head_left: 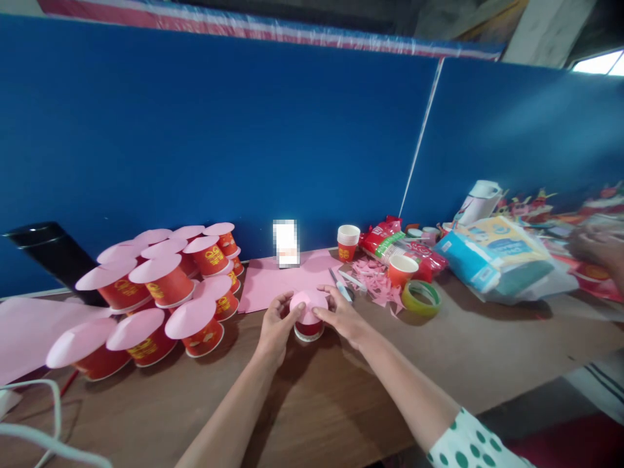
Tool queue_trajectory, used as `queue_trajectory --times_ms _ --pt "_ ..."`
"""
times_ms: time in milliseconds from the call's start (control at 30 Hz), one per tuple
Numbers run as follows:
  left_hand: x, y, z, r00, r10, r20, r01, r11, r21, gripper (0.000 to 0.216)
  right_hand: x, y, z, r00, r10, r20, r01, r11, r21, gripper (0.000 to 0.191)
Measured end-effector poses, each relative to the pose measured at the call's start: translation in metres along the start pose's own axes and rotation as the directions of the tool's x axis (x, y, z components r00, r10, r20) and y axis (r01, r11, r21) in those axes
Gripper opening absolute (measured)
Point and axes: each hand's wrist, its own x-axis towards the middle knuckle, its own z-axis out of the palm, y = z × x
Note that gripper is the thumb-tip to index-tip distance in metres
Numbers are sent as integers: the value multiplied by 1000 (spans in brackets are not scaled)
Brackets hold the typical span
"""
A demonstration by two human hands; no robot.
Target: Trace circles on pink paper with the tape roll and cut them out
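Observation:
In front of me an upside-down red paper cup (310, 330) stands on the wooden table, capped by a shallow pink paper cone (309, 301). My left hand (279, 323) grips the cone's left edge, thumb on top and fingers curled beside it. From the other side my right hand (345, 316) holds the cone's right edge, its thumb pressing on the paper. Just behind the hands lie pink paper sheets (263, 281). To the left, several finished-looking red cups with pink cone tops (168, 281) are grouped together, some apparently stacked.
Right of the hands are a pen-like tool (344, 290), pink paper scraps (375, 281), an orange cup (402, 269), green tape (422, 299), stacked cups (348, 242) and red packets (385, 235). A blue-white bag (492, 253) sits farther right, near another person's hand (592, 240). White cables (53, 416) lie front left.

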Motion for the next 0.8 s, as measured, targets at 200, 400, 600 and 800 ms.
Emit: queue_trajectory --times_ms 200,400,600,800 --pt "-5 0 0 997 55 58 -58 997 52 58 -1 -2 2 1000 -12 -12 12 1000 -10 55" --pt "-8 0 2 997 51 55 -55 996 65 57 0 -3 0 1000 24 -10 -24 998 50 55" --pt "-6 0 2 998 48 37 -51 996 68 57 0 -11 -2 990 140 12 -140 981 131 48" --pt "-6 0 2 998 46 36 -49 996 80 58 -2 -12 -1 990 138 22 -140 974 177 52"
